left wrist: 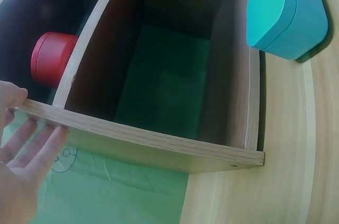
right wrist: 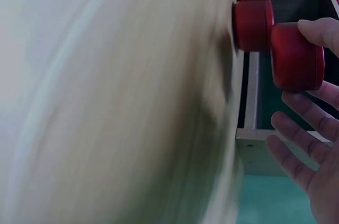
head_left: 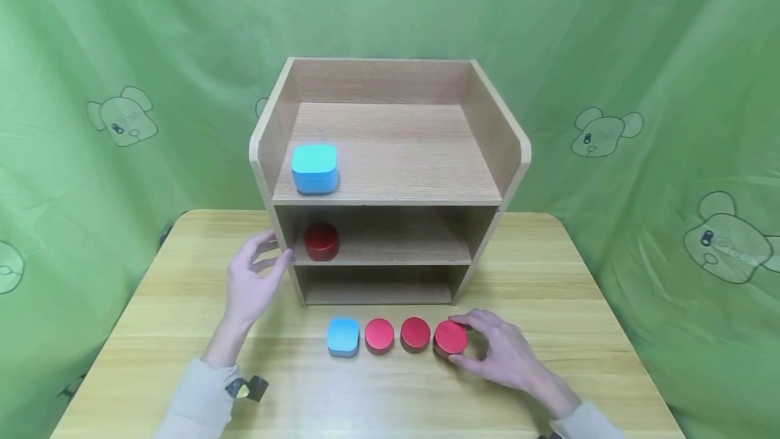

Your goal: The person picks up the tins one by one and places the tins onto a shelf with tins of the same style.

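My left hand (head_left: 254, 280) holds the left side panel of a wooden shelf unit (head_left: 402, 148); in the left wrist view its thumb lies at the panel's front edge and the fingers (left wrist: 45, 152) on the outer face. On the right, my right hand (head_left: 506, 352) pinches a round red tin (head_left: 451, 337) between thumb and fingers. The right wrist view shows this tin (right wrist: 296, 57) raised a little off the table. Beside it stand two more red tins, one near (head_left: 416, 335) and one farther left (head_left: 380, 336), then a blue box (head_left: 343, 337) with rounded corners.
Another blue box (head_left: 314, 169) stands at the left of the shelf's top board. A red tin (head_left: 321, 242) sits at the left of the middle compartment. The unit rests on a wooden table (head_left: 201, 256), with a green curtain (head_left: 390, 5) behind.
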A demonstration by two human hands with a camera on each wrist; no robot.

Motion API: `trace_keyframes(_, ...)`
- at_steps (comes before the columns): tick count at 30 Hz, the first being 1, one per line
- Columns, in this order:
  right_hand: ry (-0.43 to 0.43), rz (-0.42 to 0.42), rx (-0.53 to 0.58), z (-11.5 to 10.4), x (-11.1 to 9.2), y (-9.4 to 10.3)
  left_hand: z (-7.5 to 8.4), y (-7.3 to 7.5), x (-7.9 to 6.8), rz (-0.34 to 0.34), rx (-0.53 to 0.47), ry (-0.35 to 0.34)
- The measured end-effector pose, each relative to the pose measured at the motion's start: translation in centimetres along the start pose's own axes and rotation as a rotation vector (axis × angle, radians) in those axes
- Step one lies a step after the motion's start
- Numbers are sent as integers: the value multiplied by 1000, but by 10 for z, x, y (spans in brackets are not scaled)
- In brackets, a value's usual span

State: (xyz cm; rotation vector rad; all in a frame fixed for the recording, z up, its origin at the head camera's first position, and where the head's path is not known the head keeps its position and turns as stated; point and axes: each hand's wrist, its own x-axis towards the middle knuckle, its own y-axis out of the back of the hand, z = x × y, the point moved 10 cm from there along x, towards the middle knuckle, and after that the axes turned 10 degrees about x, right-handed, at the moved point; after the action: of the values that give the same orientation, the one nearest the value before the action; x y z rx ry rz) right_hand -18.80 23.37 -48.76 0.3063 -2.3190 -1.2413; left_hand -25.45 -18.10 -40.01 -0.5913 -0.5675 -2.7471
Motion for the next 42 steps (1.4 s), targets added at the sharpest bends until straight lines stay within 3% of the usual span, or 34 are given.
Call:
trace_keyframes(16, 176, 140, 14, -45, 14, 15, 1, 0, 0, -6, -3, -10)
trace_keyframes(28, 289, 226, 95, -83, 39, 24, 0, 0, 0, 1, -6, -11)
trace_keyframes(42, 238, 290, 96, -103, 57, 34, 0, 0, 0, 1, -2, -5)
